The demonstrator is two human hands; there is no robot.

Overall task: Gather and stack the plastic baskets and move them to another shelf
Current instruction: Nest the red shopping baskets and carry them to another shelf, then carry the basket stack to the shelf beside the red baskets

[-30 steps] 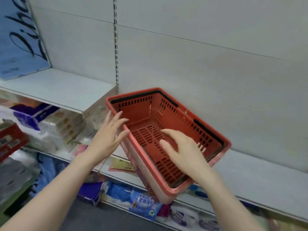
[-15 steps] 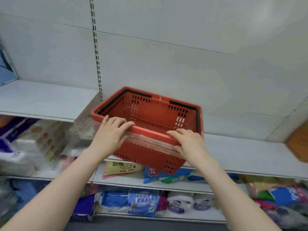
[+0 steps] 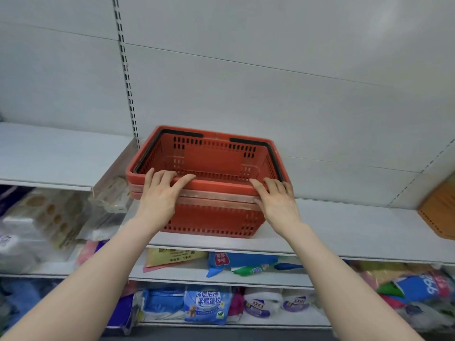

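Observation:
A stack of red plastic baskets [image 3: 211,217] with black handles folded along the rim stands level on the white shelf [image 3: 344,230], close to the back panel. Pale rims of the nested lower baskets show under the top rim. My left hand [image 3: 160,195] lies over the left part of the near rim, fingers curled on top. My right hand [image 3: 275,203] grips the near rim by its right corner. Both forearms reach up from below.
A higher white shelf [image 3: 49,156] juts out just left of the baskets. An orange-brown box [image 3: 440,212] sits at the far right of the shelf. Bagged goods [image 3: 206,306] fill the lower shelves. A slotted upright [image 3: 125,70] runs up the back panel.
The basket stack went from tilted and held in the air to level and further back, its base now on the white shelf. Both hands shifted onto the near rim.

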